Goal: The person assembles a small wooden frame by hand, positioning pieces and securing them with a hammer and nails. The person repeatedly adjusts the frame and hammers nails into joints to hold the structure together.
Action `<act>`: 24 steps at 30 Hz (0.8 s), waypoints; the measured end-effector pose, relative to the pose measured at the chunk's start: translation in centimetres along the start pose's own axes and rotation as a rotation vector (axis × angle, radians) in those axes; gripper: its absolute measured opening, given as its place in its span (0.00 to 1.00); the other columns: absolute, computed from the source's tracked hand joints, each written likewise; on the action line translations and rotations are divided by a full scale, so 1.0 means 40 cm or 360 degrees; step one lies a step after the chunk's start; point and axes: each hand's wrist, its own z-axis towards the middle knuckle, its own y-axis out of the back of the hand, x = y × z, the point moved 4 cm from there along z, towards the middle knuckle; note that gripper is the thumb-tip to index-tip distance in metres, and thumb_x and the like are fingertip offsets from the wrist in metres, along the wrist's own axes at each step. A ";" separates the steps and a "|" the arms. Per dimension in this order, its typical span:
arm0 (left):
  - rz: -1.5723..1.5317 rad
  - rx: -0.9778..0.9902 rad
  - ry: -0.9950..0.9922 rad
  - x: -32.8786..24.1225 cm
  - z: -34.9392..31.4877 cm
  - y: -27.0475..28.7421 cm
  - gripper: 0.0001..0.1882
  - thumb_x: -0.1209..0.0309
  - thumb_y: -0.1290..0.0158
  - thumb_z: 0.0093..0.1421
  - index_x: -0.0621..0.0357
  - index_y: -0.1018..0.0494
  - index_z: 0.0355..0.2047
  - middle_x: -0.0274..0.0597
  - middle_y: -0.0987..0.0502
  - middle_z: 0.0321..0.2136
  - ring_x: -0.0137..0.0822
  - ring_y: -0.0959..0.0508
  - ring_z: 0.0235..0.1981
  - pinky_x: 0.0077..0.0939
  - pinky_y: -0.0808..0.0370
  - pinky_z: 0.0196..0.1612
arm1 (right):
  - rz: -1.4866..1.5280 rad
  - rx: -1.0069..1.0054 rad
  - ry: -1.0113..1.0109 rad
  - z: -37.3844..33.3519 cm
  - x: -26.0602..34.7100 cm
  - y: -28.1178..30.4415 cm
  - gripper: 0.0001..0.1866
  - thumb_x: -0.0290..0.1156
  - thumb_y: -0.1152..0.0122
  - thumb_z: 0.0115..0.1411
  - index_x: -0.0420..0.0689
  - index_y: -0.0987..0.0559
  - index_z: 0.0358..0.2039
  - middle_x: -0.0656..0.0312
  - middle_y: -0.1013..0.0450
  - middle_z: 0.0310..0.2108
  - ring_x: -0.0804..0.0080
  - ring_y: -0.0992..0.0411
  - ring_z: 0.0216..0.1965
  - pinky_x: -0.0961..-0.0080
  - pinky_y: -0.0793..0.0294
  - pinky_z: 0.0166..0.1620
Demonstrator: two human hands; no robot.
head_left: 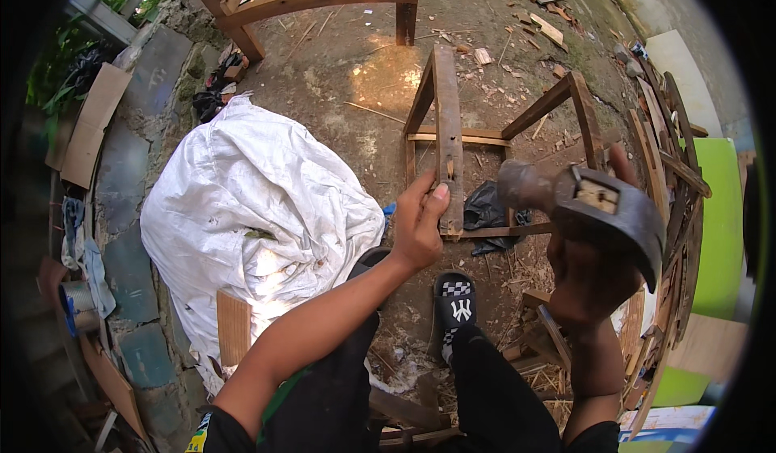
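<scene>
My right hand is closed round the handle of a claw hammer, raised close to the camera. Its round striking face points left, and its claw curves down on the right. My left hand grips the upright bar of a brown wooden frame, thumb on the front face and fingers round the left edge. The hammer head hangs to the right of that bar, apart from it. Whether a nail sits near my left thumb is too small to tell. The frame's other legs and rails extend to the right, partly behind the hammer.
A large white sack bulges at the left, beside a low block wall. Another wooden frame stands at the back. Stacked planks lean at the right. A black plastic bag and wood scraps lie on the ground.
</scene>
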 end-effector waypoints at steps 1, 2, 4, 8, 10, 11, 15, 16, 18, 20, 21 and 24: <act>0.0082 -0.0005 -0.0138 -0.006 0.007 -0.007 0.27 0.59 0.61 0.71 0.73 0.29 0.56 0.48 0.19 0.38 0.32 0.21 0.38 0.24 0.25 0.42 | -0.0452 0.0255 0.0206 0.006 -0.031 -0.024 0.23 0.24 0.36 0.64 0.39 0.31 0.59 0.43 0.29 0.63 0.57 0.23 0.51 0.63 0.26 0.56; 0.0170 -0.0014 -0.0280 -0.007 0.015 -0.008 0.30 0.57 0.63 0.71 0.74 0.30 0.58 0.51 0.18 0.39 0.35 0.18 0.40 0.24 0.23 0.43 | -0.0899 0.0511 0.0415 0.006 -0.061 -0.051 0.23 0.22 0.36 0.63 0.39 0.31 0.58 0.42 0.29 0.63 0.55 0.23 0.51 0.63 0.26 0.56; -0.0069 -0.0095 -0.0271 0.016 0.013 -0.005 0.32 0.54 0.63 0.71 0.73 0.30 0.59 0.50 0.18 0.37 0.33 0.18 0.34 0.24 0.23 0.38 | -0.0723 0.0479 0.0448 0.007 -0.067 -0.053 0.23 0.19 0.35 0.61 0.39 0.30 0.56 0.40 0.33 0.66 0.48 0.26 0.57 0.63 0.28 0.58; -0.0266 -0.0058 -0.0043 0.053 0.006 0.007 0.34 0.53 0.64 0.69 0.73 0.31 0.60 0.50 0.18 0.38 0.31 0.20 0.27 0.22 0.24 0.31 | -0.0260 0.0106 0.0325 0.036 -0.026 0.002 0.22 0.24 0.33 0.63 0.39 0.29 0.56 0.42 0.37 0.69 0.54 0.26 0.58 0.65 0.27 0.58; -0.0303 -0.0019 0.0006 0.057 0.010 0.004 0.34 0.54 0.64 0.69 0.73 0.31 0.61 0.50 0.18 0.40 0.31 0.20 0.28 0.22 0.24 0.31 | 0.0186 -0.0307 0.0257 0.033 0.008 0.028 0.20 0.24 0.33 0.62 0.38 0.26 0.53 0.42 0.33 0.67 0.55 0.23 0.55 0.64 0.25 0.56; -0.0279 -0.0002 -0.0002 0.057 0.015 0.001 0.34 0.55 0.65 0.69 0.73 0.31 0.61 0.50 0.18 0.41 0.31 0.20 0.28 0.22 0.24 0.31 | 0.0226 -0.0393 0.0239 0.030 0.019 0.038 0.21 0.24 0.34 0.63 0.39 0.28 0.56 0.42 0.34 0.67 0.56 0.24 0.56 0.64 0.25 0.57; -0.0139 -0.0021 -0.0103 0.062 0.023 -0.006 0.32 0.58 0.65 0.68 0.73 0.31 0.61 0.49 0.18 0.41 0.31 0.19 0.29 0.22 0.24 0.31 | -0.0782 0.0404 0.0507 0.019 -0.086 -0.023 0.18 0.21 0.38 0.66 0.40 0.27 0.55 0.43 0.38 0.71 0.53 0.26 0.58 0.62 0.26 0.58; -0.0131 -0.0073 -0.0154 0.057 0.014 0.011 0.32 0.59 0.65 0.67 0.73 0.31 0.61 0.49 0.18 0.41 0.31 0.19 0.29 0.22 0.23 0.32 | -0.0837 0.0566 0.0287 0.031 -0.066 -0.048 0.16 0.20 0.38 0.65 0.39 0.26 0.53 0.44 0.38 0.71 0.53 0.26 0.58 0.62 0.26 0.57; -0.0083 -0.0095 -0.0172 0.054 0.010 0.031 0.32 0.61 0.65 0.67 0.74 0.31 0.61 0.49 0.18 0.42 0.32 0.19 0.33 0.23 0.23 0.36 | -0.0933 0.0582 0.0359 0.049 -0.006 -0.033 0.17 0.21 0.39 0.66 0.40 0.27 0.55 0.46 0.38 0.71 0.53 0.26 0.58 0.62 0.27 0.58; -0.0039 -0.0023 -0.0102 0.052 0.018 0.012 0.32 0.62 0.65 0.66 0.74 0.30 0.61 0.51 0.19 0.46 0.33 0.18 0.39 0.25 0.22 0.42 | -0.0569 0.0216 0.0301 0.059 0.032 0.004 0.19 0.23 0.35 0.63 0.39 0.27 0.54 0.46 0.34 0.68 0.54 0.23 0.53 0.65 0.23 0.51; -0.0097 -0.0004 -0.0029 0.051 0.014 0.006 0.32 0.62 0.65 0.66 0.75 0.30 0.61 0.52 0.19 0.47 0.34 0.18 0.42 0.25 0.23 0.45 | -0.0100 -0.0159 0.0328 0.057 0.051 0.024 0.22 0.24 0.31 0.60 0.38 0.25 0.54 0.45 0.30 0.65 0.55 0.19 0.46 0.68 0.19 0.45; -0.0153 0.0001 0.0039 0.044 0.009 0.006 0.32 0.63 0.65 0.66 0.75 0.30 0.61 0.54 0.20 0.51 0.37 0.19 0.49 0.27 0.24 0.50 | 0.0580 -0.0499 -0.0031 0.009 0.027 0.033 0.25 0.24 0.31 0.61 0.38 0.29 0.58 0.42 0.29 0.63 0.58 0.19 0.45 0.68 0.19 0.45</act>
